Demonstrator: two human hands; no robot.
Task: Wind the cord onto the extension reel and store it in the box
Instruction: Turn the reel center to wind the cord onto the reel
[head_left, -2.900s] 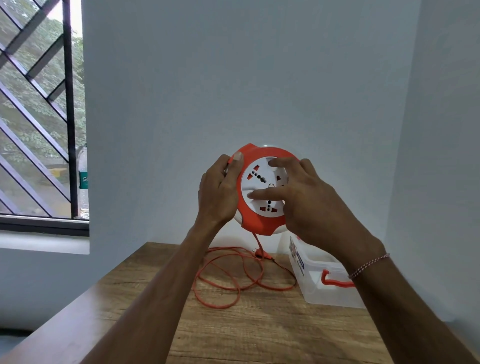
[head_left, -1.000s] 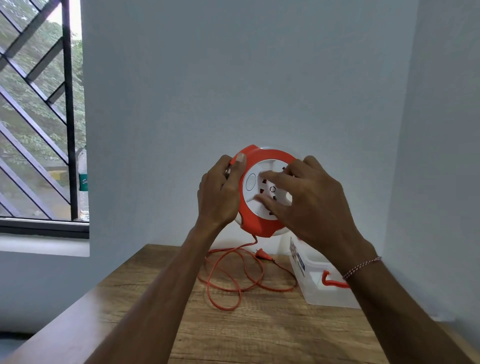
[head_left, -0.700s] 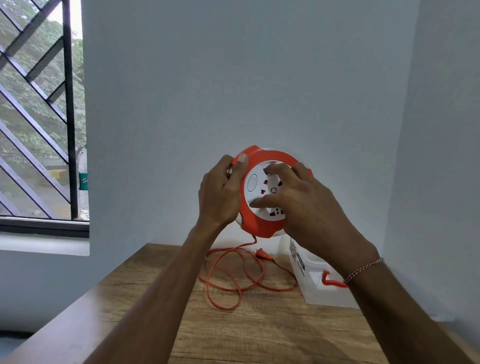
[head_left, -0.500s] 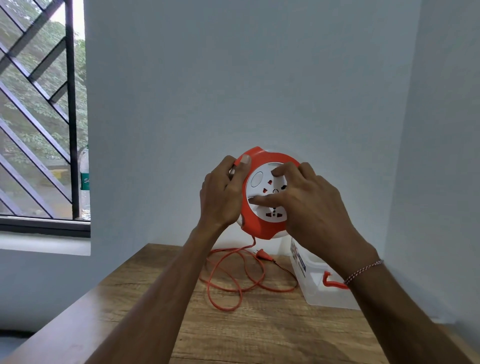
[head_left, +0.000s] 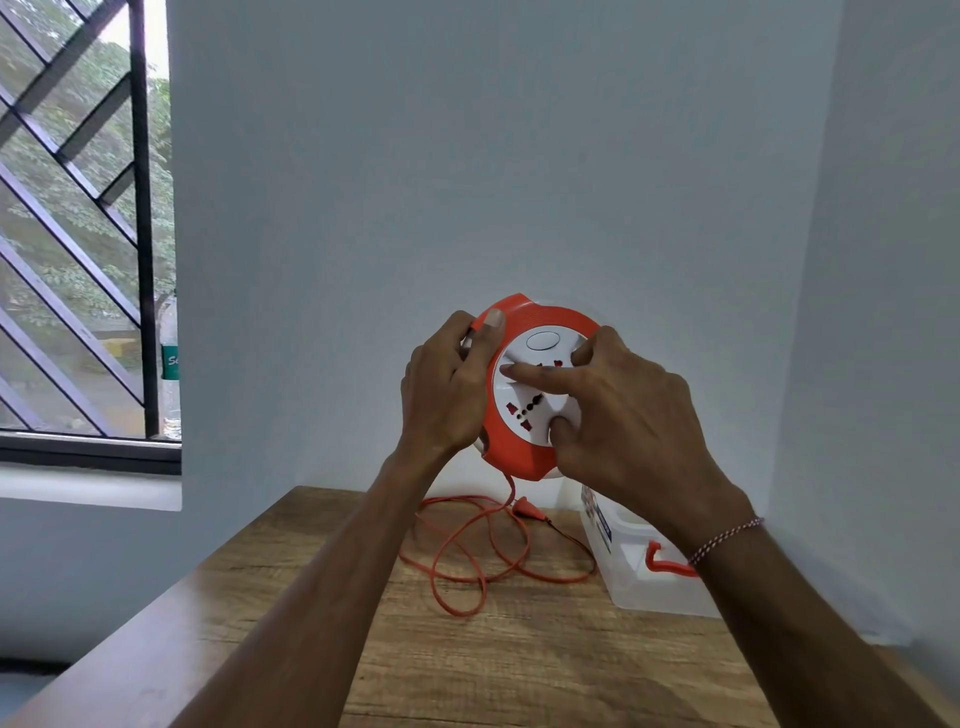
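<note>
Reel (head_left: 524, 452) up in the air over the counter (head_left: 519, 654), orange rim pinched in the left hand (head_left: 447, 387), right hand (head_left: 623, 410) spread on the white socket face, index finger pressing across it. Cord (head_left: 467, 561) dangling down, looped loose on the wood, plug near the clear box (head_left: 639, 577). Blue-grey corner walls, barred window at left. Box label too blurry to read.

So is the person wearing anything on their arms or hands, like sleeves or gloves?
No gloves and no sleeves in view: both forearms are bare up to the picture's edge. The right hand has a thin braided thread bracelet in red and white around the wrist. The left hand shows no ring, watch or band. The fingernails are short and plain.
</note>
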